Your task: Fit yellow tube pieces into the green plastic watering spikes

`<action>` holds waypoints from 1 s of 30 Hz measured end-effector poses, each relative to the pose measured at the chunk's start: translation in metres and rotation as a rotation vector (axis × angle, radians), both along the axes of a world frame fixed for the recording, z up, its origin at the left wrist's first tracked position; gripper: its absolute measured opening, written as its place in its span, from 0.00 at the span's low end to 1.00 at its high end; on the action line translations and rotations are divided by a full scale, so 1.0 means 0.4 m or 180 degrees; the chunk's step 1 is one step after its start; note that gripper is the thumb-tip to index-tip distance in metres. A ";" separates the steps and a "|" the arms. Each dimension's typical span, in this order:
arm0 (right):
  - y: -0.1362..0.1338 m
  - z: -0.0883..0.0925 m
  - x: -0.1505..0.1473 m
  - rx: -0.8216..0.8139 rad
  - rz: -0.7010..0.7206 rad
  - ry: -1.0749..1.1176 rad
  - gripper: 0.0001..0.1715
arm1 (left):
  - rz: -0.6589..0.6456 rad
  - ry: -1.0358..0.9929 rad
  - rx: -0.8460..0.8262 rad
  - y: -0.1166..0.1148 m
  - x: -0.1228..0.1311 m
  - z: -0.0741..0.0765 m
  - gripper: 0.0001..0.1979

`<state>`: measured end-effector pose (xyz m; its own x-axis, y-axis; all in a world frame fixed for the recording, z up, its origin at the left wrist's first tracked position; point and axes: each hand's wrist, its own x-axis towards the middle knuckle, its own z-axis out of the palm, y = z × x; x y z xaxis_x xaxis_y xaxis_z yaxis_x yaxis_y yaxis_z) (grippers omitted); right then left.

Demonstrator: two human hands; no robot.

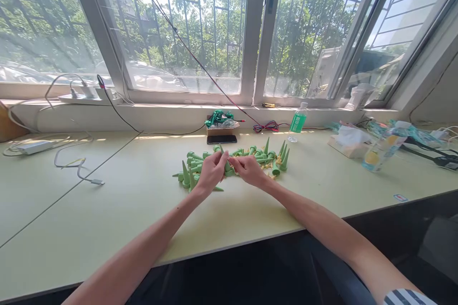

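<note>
My left hand [212, 170] is closed around a green plastic spike [228, 167] with its pointed end up. Beside it, my right hand [250, 170] pinches at the spike's side; whatever is between those fingertips is too small to make out. Many similar green spikes lie around both hands, some standing upright, such as a spike [185, 175] at the left and another spike [285, 159] at the right. Small yellowish pieces [267, 170] are scattered among the spikes near my right hand.
Behind the spikes lie a black phone [222, 139] and a small box [222, 129] topped with green material. A bottle with a green label [298, 122], a tissue box [348, 143] and another bottle [384, 150] stand rightward. White cables [77, 164] lie left. The table's front edge [229, 249] is near me.
</note>
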<state>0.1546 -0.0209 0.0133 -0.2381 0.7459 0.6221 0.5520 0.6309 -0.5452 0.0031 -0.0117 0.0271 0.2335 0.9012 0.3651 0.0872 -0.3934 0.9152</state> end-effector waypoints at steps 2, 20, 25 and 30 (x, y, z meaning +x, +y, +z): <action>0.000 0.001 0.000 -0.0037 0.0017 0.0017 0.33 | -0.0018 -0.0017 0.0000 0.001 0.000 0.000 0.21; -0.004 0.003 -0.005 -0.0244 0.0152 0.0188 0.36 | 0.0427 0.0473 0.0995 -0.005 0.003 0.000 0.23; 0.000 -0.001 -0.004 -0.0350 0.0178 0.0236 0.37 | 0.0476 0.0704 0.1324 -0.011 0.000 0.001 0.22; -0.004 0.000 -0.007 -0.0484 0.0168 0.0298 0.38 | 0.0514 0.0811 0.1417 -0.014 -0.002 -0.001 0.21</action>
